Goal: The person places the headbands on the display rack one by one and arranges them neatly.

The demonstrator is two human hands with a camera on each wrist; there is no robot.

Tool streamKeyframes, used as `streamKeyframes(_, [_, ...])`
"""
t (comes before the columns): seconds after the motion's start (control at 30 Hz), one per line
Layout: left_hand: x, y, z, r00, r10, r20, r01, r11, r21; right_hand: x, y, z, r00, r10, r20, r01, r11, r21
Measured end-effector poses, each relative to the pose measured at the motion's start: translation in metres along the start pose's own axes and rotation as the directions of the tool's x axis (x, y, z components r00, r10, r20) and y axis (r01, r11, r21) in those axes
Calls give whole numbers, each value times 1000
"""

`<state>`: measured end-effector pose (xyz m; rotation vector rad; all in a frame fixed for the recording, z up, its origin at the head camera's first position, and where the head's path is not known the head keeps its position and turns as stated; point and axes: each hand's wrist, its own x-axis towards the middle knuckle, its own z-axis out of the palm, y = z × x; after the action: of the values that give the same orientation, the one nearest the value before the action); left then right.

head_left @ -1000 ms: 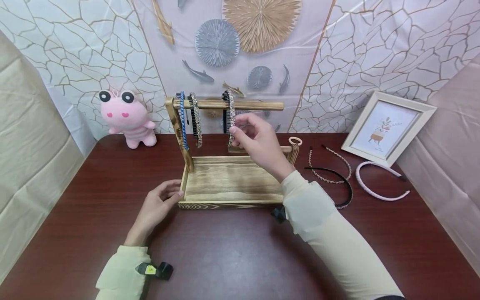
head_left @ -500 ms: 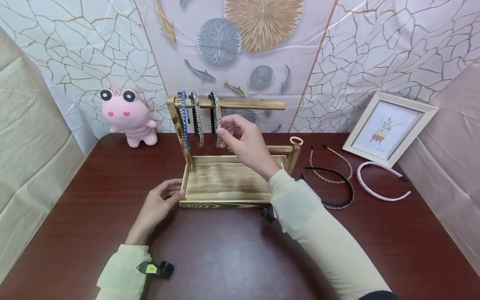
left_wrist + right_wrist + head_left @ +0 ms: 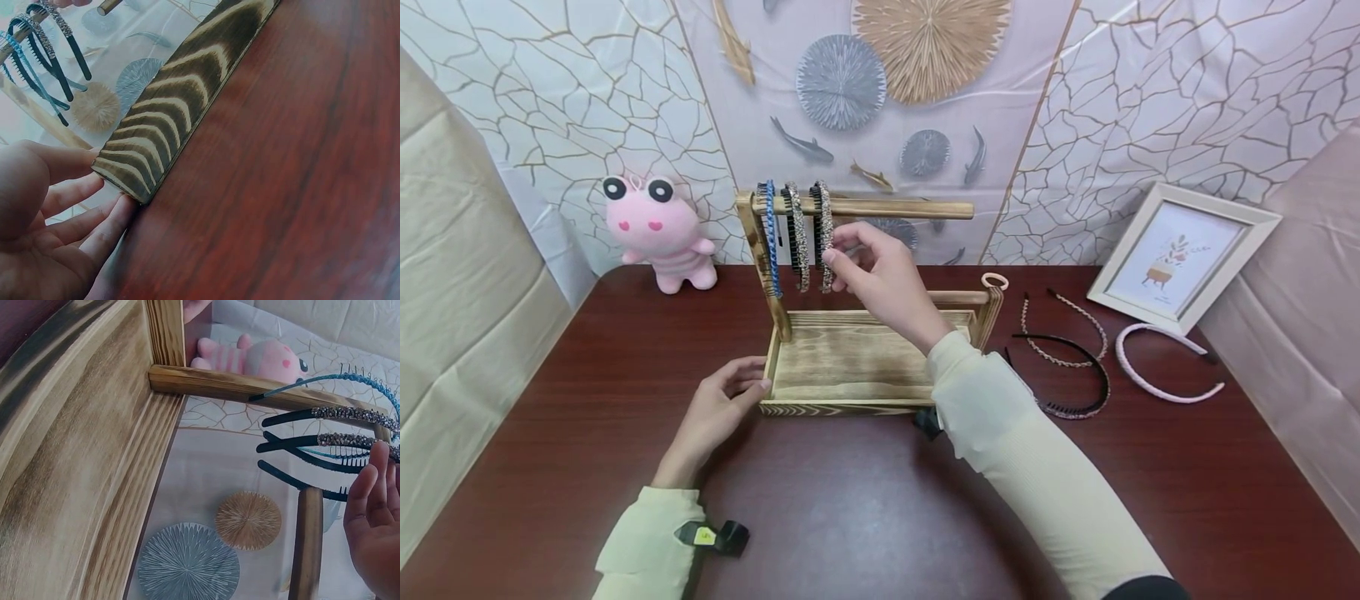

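Note:
My right hand (image 3: 883,279) pinches a beaded headband (image 3: 827,225) with black comb teeth, which hangs over the upper bar (image 3: 910,208) of a wooden stand. Just left of it hang a matching beaded headband (image 3: 799,242) and a blue headband (image 3: 771,237) by the upright post. In the right wrist view, the fingertips (image 3: 377,453) meet the beaded band, and its dark end points away from the hand. Down at the left end of the stand's tray (image 3: 835,408), my left hand (image 3: 718,408) holds the corner, thumb at the rim and fingers along the outside.
Right of the stand lie a braided thin headband (image 3: 1060,363), a black toothed headband (image 3: 1107,387) and a white headband (image 3: 1138,382). A ring-shaped hair tie (image 3: 995,281) sits atop the short post. A pink plush (image 3: 662,233) and a picture frame (image 3: 1183,250) stand behind.
The right hand has slid the beaded headband leftward along the upper bar, close to the other beaded one. The left hand has stayed at the tray corner.

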<state>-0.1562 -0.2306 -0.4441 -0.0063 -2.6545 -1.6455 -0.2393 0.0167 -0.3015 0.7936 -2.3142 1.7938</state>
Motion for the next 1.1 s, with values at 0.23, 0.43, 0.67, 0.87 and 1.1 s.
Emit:
streamKeyframes(0.23, [1, -1, 0, 1000, 11, -2, -11, 1000, -16, 2, -1, -2, 1000, 19, -5, -19, 1000, -4])
streamKeyframes(0.43, [0, 0, -1, 1000, 15, -5, -15, 1000, -22, 1, -2, -6, 1000, 26, -2, -26, 1000, 13])
streamKeyframes(0.67, [-1, 2, -1, 1000, -10, 7, 10, 1000, -17, -5, 1, -24, 999, 34, -19, -33, 999, 21])
streamKeyframes(0.87, [-1, 3, -1, 1000, -13, 7, 13, 1000, -22, -17, 2, -56, 996, 20, -86, -23, 999, -39])
streamKeyframes(1.1, [-2, 2, -1, 1000, -12, 5, 12, 1000, -25, -42, 3, -103, 982, -31, -185, 9, 993, -116])
